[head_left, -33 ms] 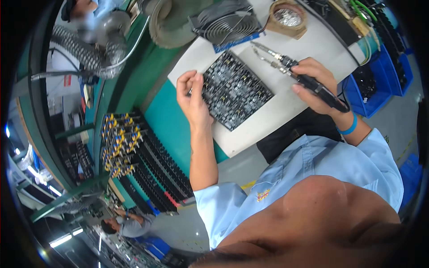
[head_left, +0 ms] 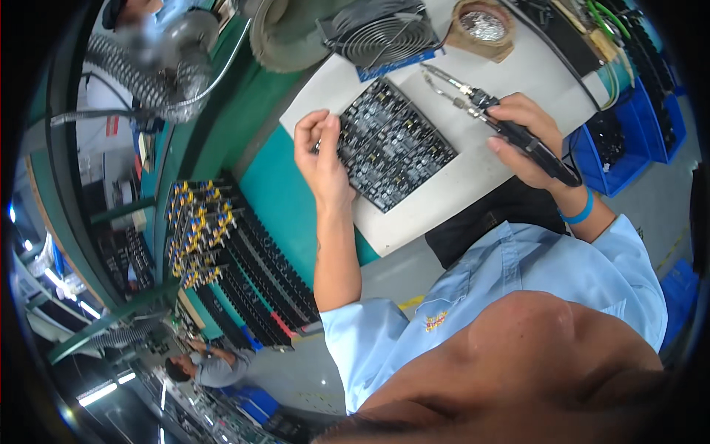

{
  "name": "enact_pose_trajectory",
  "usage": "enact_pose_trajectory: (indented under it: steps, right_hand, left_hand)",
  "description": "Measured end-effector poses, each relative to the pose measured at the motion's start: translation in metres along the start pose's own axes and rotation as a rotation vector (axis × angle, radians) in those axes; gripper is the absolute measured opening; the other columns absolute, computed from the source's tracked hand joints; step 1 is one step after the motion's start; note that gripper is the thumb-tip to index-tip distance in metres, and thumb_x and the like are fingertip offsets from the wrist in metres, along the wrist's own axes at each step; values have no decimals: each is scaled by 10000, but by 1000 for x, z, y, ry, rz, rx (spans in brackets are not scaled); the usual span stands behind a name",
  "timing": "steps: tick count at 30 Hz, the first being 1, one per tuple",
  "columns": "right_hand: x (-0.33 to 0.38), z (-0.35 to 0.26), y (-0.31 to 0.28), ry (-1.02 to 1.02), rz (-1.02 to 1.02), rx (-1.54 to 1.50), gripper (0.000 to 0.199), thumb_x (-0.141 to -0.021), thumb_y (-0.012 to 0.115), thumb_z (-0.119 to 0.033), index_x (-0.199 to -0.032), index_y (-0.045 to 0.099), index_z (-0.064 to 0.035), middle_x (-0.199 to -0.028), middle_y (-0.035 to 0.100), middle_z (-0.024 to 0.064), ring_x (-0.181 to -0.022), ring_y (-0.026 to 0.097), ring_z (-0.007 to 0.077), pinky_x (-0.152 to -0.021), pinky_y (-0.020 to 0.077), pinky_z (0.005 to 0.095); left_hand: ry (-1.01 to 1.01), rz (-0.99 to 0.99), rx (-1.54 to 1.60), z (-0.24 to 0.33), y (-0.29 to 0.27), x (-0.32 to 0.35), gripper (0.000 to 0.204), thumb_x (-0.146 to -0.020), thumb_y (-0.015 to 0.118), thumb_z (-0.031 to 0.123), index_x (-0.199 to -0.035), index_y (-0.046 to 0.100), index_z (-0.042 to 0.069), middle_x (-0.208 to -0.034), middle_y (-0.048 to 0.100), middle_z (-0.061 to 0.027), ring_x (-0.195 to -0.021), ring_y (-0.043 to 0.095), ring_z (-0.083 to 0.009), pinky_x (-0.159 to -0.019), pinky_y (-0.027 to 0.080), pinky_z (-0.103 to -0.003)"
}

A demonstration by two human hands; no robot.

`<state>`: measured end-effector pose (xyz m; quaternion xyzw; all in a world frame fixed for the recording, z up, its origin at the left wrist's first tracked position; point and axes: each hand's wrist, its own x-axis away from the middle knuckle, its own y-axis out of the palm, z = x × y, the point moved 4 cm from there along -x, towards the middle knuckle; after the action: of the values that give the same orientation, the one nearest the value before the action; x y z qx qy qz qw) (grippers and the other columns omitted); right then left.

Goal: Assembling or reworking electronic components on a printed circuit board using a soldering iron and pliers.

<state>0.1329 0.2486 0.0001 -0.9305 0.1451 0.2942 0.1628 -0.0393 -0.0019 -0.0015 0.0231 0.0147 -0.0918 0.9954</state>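
Observation:
A square circuit board (head_left: 397,148) crowded with small dark components lies on a white sheet (head_left: 373,240). My left hand (head_left: 319,152) is closed at the board's left edge, thumb against curled fingers. Something small and dark shows between those fingers, too small to name. My right hand (head_left: 529,137) grips black-handled soldering tweezers (head_left: 510,133). Their two slim metal tips point up and left, above the sheet beyond the board's far right corner and apart from the board. A blue band circles my right wrist.
Beyond the board stands a fan with a wire guard (head_left: 384,44); right of it sits a holder with a round silvery filling (head_left: 484,26). Blue bins (head_left: 617,177) flank the right side. Racks of black strips (head_left: 262,274) line the left. Two other people appear farther off.
The whole view has shifted very slightly. Both hands keep nearly the same pose, and the board stays where it was on the sheet.

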Motion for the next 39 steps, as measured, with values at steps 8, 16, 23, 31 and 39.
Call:
enact_pose_trajectory:
  steps: [8,16,23,31,39]
  right_hand:
    - [4,3,9,65,12,50,413,-771,695,42,-1178,631,18,-1047,637,160,-843,597,231,-770,493,313]
    - [10,7,6,95,-16,31,427,-779,694,39,-1198,615,15,-1072,629,170,-859,596,234,-780,487,307]
    - [7,5,6,69,-9,8,433,-779,695,36,-1203,607,19,-1072,625,170,-860,591,232,-780,485,309]
    - [-7,-21,15,31,-137,29,403,-760,691,45,-1159,635,32,-1014,636,170,-809,591,227,-732,485,296]
    - [-9,-20,26,12,-186,9,399,-736,667,67,-1133,656,39,-973,644,161,-758,587,216,-685,478,272]
  left_hand:
    - [0,22,37,-2,-6,4,202,-908,672,80,-1086,624,-4,-894,629,-60,-826,568,-105,-797,449,-217]
    - [-4,10,72,-4,-4,5,219,-897,692,101,-1079,633,-3,-883,631,-63,-820,581,-113,-785,469,-228]
    - [5,10,57,-1,-3,5,223,-893,697,102,-1079,634,-4,-880,633,-65,-825,589,-115,-785,473,-228]
    - [13,1,62,-2,-4,4,217,-893,699,100,-1074,636,-2,-884,636,-67,-817,594,-114,-768,483,-226]
    - [16,7,77,-1,-2,5,213,-893,700,97,-1070,636,-1,-887,637,-70,-804,598,-113,-751,490,-224]
